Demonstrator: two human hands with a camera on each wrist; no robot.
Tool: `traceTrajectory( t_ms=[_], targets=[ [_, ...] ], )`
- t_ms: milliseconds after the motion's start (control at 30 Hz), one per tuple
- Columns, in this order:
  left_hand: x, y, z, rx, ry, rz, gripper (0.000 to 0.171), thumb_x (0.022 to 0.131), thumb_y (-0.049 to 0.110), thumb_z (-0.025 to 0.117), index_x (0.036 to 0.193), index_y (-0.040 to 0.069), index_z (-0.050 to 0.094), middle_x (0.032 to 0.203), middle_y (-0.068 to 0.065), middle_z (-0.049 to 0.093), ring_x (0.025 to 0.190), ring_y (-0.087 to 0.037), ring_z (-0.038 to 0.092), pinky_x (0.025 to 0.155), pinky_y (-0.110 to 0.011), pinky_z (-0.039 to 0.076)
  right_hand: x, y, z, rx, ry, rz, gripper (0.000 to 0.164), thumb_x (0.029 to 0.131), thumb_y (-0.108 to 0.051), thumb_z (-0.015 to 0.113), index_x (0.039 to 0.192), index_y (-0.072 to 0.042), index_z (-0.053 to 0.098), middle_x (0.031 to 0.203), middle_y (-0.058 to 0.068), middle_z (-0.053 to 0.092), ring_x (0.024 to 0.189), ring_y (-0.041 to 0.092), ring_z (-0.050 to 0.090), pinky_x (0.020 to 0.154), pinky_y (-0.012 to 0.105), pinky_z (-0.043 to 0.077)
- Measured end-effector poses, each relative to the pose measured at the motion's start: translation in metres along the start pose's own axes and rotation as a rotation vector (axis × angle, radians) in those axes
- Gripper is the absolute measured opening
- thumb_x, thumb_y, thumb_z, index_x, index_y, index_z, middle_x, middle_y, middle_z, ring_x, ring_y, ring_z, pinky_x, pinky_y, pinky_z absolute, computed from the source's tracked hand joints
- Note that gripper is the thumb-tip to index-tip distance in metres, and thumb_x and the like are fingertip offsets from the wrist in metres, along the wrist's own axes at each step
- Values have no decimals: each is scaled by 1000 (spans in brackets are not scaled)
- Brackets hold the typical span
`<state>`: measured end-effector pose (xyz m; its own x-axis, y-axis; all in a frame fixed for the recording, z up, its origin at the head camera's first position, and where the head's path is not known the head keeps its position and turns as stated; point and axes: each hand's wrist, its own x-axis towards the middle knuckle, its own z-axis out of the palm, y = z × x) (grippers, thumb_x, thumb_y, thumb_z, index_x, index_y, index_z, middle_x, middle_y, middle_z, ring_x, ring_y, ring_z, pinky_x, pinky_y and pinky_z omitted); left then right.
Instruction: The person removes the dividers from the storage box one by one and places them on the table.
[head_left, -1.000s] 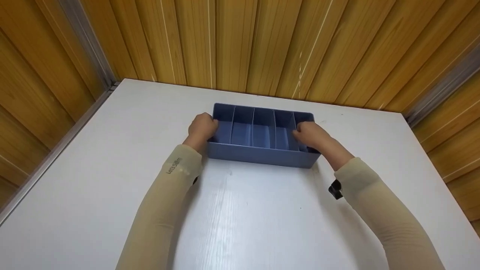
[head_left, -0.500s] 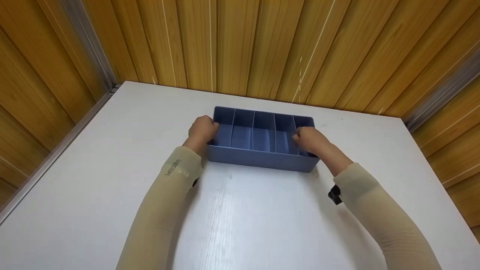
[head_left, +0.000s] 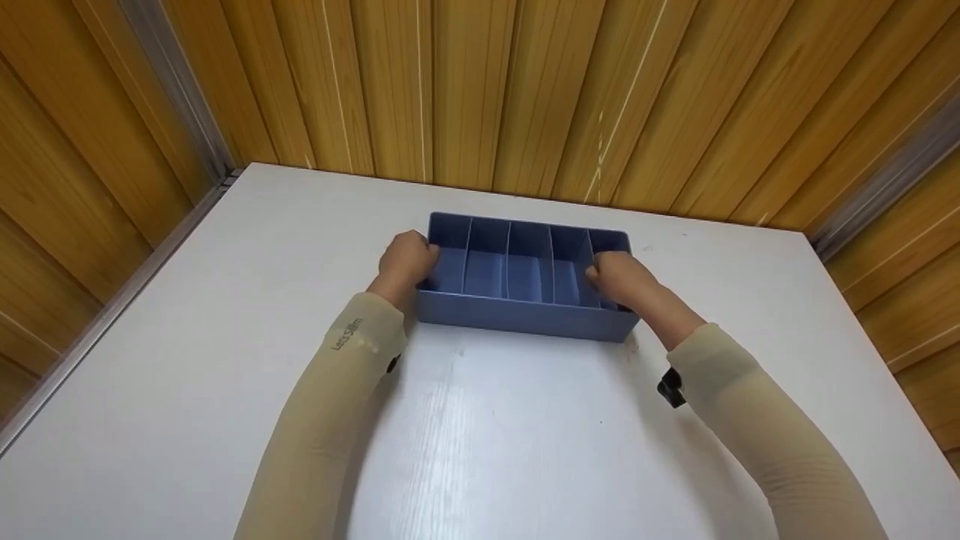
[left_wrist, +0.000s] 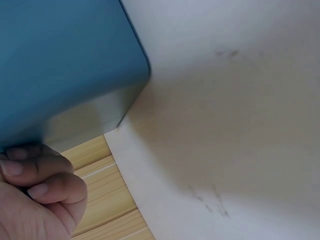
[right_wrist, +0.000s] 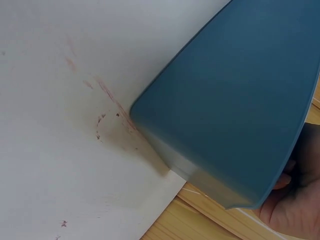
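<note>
At table (head_left: 525, 450), blue box (head_left: 525, 318), in both grips (head_left: 406, 259) (head_left: 622, 277)

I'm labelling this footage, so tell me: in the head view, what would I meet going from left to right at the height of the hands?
Left wooden wall, left hand, blue divided box, right hand, right wooden wall.

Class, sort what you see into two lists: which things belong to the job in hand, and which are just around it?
In the job:
- box, divided into compartments
- left hand, gripping one end
- right hand, gripping the other

Just around:
- table, beneath the box
- wall, behind
- marks on the table
</note>
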<state>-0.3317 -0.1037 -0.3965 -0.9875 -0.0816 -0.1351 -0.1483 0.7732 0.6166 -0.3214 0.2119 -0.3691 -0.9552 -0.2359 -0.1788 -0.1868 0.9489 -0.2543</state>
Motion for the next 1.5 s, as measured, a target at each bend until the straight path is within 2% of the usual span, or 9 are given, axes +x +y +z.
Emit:
traceTrajectory(
  t_ms=[167,300,433,633,900,1233,1367,1500],
  targets=[
    [-1,0,0,-17,-8,-7,24,101,18,47,79,9,53,80,-5,52,75,-20,50,65,-31,40,2,-1,-2,-22,2,-7,29,103,-11,40,96,8,60,86,19,57,82,32,54,86,53,48],
    [-1,2,0,17,9,-3,26,100,17,47,74,11,50,81,-5,54,75,-21,50,66,-32,40,1,-3,-6,-35,5,-17,28,102,-11,40,87,5,57,83,18,55,79,32,52,84,52,47],
    [-1,3,0,56,25,-4,27,99,17,46,72,12,48,84,-6,58,76,-21,51,68,-33,41,1,-4,-9,-34,-7,-14,28,101,-11,40,78,-2,51,75,12,49,76,29,50,80,49,46],
    [-1,3,1,56,28,-13,24,99,19,47,78,10,55,87,-7,61,78,-21,53,69,-34,43,2,-2,-9,-31,-9,-13,31,100,-9,41,69,-10,41,68,4,41,69,24,46,72,41,42],
    [-1,3,1,59,37,-20,25,100,21,48,77,11,53,88,-7,61,79,-22,53,73,-37,46,2,-4,-10,-35,-13,-3,29,101,-11,41,73,-7,45,70,7,45,73,28,51,76,45,45],
    [-1,2,2,80,41,-25,26,101,23,48,89,5,64,94,-10,66,82,-23,56,81,-42,51,1,-6,-12,-32,-11,-6,27,102,-12,40,78,-3,51,72,8,45,75,29,52,78,47,45],
    [-1,1,2,92,40,-25,27,101,23,47,88,6,63,98,-12,69,82,-24,56,84,-44,54,0,-7,-13,-40,-13,-6,27,103,-12,40,80,-2,51,73,8,46,77,29,52,81,49,46],
    [-1,2,2,87,49,-21,26,101,22,47,83,8,60,92,-10,66,81,-24,55,83,-44,53,-1,-7,-13,-38,-7,-8,27,103,-12,40,81,-2,52,73,9,47,77,30,53,83,50,47]
  ],
)
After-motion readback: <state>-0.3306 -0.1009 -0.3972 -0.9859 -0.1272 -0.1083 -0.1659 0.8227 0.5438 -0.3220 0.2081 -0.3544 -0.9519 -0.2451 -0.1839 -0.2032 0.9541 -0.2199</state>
